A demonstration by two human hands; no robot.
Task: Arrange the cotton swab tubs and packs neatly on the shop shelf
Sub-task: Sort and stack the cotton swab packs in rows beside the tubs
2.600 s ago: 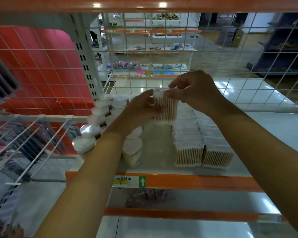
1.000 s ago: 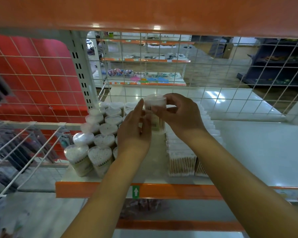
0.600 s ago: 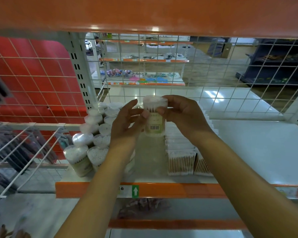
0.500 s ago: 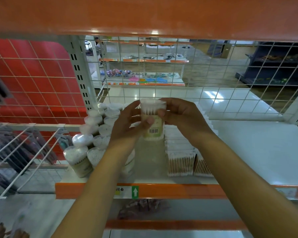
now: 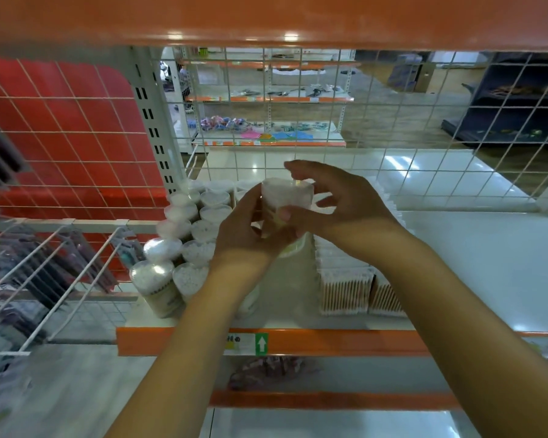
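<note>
I hold a clear round cotton swab tub upright above the white shelf, between the two groups of stock. My left hand grips it from the left and below. My right hand has its thumb on the tub's front, while its fingers are spread loosely over and behind the lid. Several tubs stand in rows on the shelf's left part. Flat packs of wooden-stick swabs are lined up in rows on the right.
The shelf has an orange front edge with a label. A white wire mesh closes the back, and an orange shelf hangs overhead. A wire rack with hanging goods is at the left.
The tub has dropped slightly toward the shelf. My right hand's fingers have loosened and spread off the lid, and my left hand has closed further round the tub.
</note>
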